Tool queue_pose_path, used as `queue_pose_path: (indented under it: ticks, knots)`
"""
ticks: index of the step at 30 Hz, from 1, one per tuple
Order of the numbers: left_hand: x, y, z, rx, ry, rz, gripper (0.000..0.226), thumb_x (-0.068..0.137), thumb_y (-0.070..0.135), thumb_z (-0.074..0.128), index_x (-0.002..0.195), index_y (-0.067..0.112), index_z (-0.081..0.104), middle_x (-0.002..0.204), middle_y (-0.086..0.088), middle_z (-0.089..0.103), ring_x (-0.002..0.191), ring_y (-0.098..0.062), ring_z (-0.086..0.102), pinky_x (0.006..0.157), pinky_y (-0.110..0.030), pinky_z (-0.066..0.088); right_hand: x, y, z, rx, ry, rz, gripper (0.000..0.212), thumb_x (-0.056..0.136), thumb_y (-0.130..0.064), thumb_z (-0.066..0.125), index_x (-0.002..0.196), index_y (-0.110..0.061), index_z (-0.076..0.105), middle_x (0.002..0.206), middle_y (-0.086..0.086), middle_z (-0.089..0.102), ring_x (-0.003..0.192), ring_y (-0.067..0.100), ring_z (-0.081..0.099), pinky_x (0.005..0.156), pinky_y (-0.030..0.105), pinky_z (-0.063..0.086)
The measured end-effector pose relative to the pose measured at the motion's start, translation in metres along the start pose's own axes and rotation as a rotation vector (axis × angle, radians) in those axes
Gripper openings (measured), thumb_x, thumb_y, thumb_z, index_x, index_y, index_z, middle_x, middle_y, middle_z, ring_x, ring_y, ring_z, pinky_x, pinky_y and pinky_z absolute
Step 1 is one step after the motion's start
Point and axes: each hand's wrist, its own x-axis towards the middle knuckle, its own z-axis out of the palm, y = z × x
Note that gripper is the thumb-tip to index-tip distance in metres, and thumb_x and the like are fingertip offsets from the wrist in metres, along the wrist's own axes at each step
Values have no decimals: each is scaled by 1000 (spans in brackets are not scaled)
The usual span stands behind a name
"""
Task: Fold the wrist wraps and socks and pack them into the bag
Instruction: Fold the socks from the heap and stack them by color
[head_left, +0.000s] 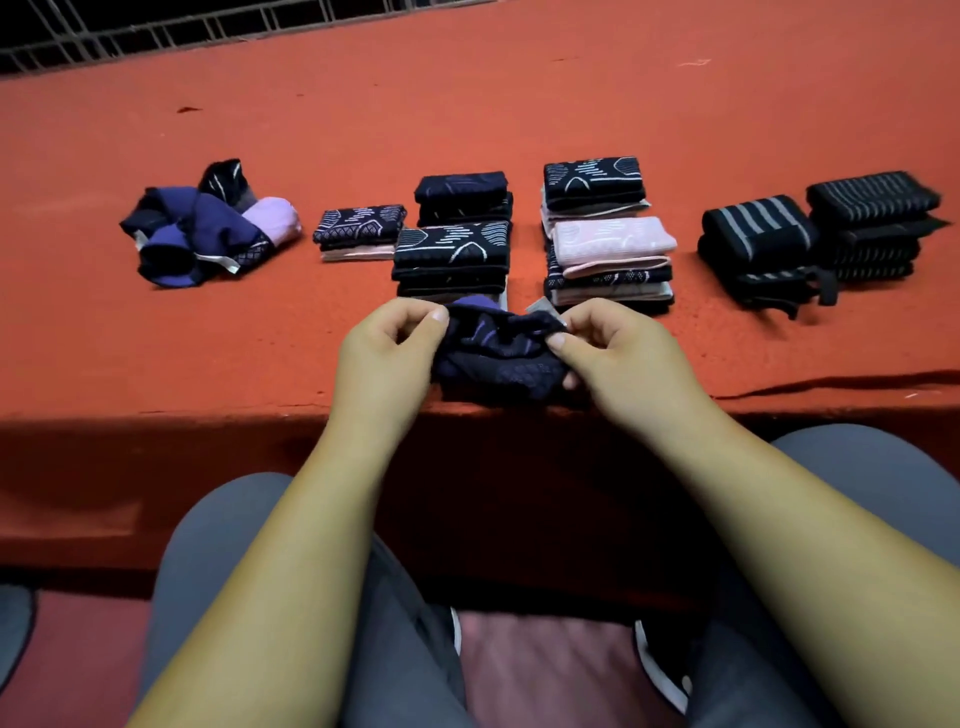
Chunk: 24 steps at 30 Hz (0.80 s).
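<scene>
Nearest: my knees in grey trousers (223, 571).

Above them, at the near edge of the red ledge (156, 338), both my hands are on one dark navy sock (498, 364). My left hand (387, 358) pinches its left end between thumb and forefinger. My right hand (618, 358) pinches the right end, with fingers curled under. The sock is bunched and spans between the two grips.

Just beyond the sock: a folded sock stack (452, 260). Right of that, a pink-topped stack (610, 260).

Behind and beside them are more folded socks.

Far right: two piles of striped black wrist wraps (753, 244), touching.

Far left: a loose heap of unfolded socks (202, 228), well apart from my hands.

Farthest: a dark railing (156, 31).
</scene>
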Motion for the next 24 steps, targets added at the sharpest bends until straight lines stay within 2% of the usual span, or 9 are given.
queue_pose_path:
  ticks: [2,4,6,9,14,18,24]
  knots:
    - [4,-4,-6,-130,28,-111,15,101,19,65,90,17,75,81,7,71,71,-3,59,62,-18,44,-1,-1,-2,12,14,25,7,103,-20,67,97,-19,71,62,-1,67,52,2,55,55,19,39]
    - [7,-7,-13,-225,32,-204,13,97,24,66,89,20,76,87,-1,73,79,-13,62,67,-29,43,-2,-1,-3,-5,23,28,8,103,-22,66,96,-21,70,61,-1,67,51,2,54,53,19,38]
    - [12,-8,-19,-309,13,-258,15,95,23,64,85,21,75,88,-1,76,80,-17,66,69,-35,41,-3,-3,-3,-27,28,26,9,103,-24,66,95,-22,69,61,-1,68,51,3,54,53,19,38]
    - [17,-8,-26,-491,8,-376,21,103,13,56,88,20,70,77,8,75,68,-5,66,67,-28,43,-3,-4,-5,-20,31,32,9,103,-26,66,95,-24,70,62,-2,68,53,4,54,55,21,40]
    - [28,-14,-37,-735,77,-573,15,103,11,59,93,16,70,69,3,67,76,-13,60,84,-29,47,-5,-5,-7,121,29,75,10,105,-26,66,98,-24,72,64,1,66,54,15,57,58,29,45]
    - [30,-13,-37,-756,91,-600,13,102,14,62,92,14,69,66,2,64,77,-14,61,83,-28,48,-2,-6,-11,200,58,124,11,105,-25,65,99,-24,74,63,0,63,52,18,57,54,31,48]
    - [34,-13,-47,-900,143,-654,16,104,15,57,93,18,67,75,4,66,83,-13,67,77,-27,44,4,0,-18,259,133,150,14,107,-22,62,99,-23,75,61,-3,61,49,14,55,60,35,52]
